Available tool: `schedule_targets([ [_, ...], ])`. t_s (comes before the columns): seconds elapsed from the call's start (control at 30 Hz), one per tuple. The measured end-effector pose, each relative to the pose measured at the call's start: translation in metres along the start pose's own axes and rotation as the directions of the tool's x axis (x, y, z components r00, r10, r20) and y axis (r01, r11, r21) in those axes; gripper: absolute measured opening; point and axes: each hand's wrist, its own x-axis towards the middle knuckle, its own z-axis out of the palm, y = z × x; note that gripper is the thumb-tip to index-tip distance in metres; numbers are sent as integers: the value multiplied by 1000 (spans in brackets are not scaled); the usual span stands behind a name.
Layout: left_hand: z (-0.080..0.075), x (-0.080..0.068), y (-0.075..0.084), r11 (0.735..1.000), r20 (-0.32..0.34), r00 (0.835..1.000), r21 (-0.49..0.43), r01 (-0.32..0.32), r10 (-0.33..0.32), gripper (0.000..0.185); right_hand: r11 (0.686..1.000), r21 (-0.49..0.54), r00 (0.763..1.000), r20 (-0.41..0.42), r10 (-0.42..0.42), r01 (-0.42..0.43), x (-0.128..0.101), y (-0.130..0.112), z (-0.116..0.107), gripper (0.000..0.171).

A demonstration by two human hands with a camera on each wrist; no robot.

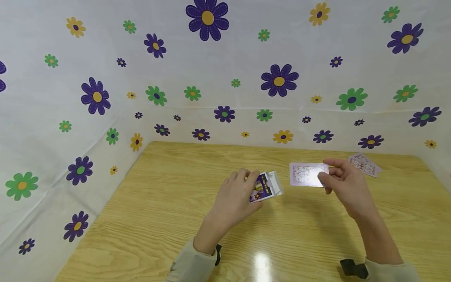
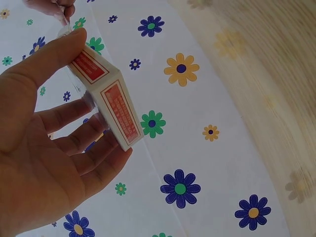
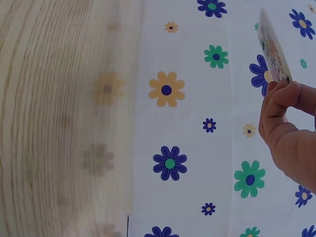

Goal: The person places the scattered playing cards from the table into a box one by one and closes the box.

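Note:
My left hand grips a small card box between thumb and fingers, its white flap end turned to the right. In the left wrist view the box shows white sides with red printed panels. My right hand pinches a playing card by its right end, patterned back up. The card's left edge is a short way from the box's end, not touching it. Seen nearly edge-on in the right wrist view, the card rises from the fingertips; whether it is a single card I cannot tell.
Behind the right hand, patterned cards lie overlapping on the wooden table. A white cloth printed with flowers stands along the table's back and left edges.

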Motion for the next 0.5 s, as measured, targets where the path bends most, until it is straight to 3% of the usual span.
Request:
schedule_targets([
  [0.13, 0, -1, 0, 1000, 3, 1000, -2, 3, -3, 77, 998, -6, 998, -15, -63, 63, -3, -4, 8, 39],
  [0.5, 0, -1, 4, 1000, 4, 1000, 8, -13, 13, 76, 993, -4, 991, -62, -117, 117, -14, -17, 28, 38],
])
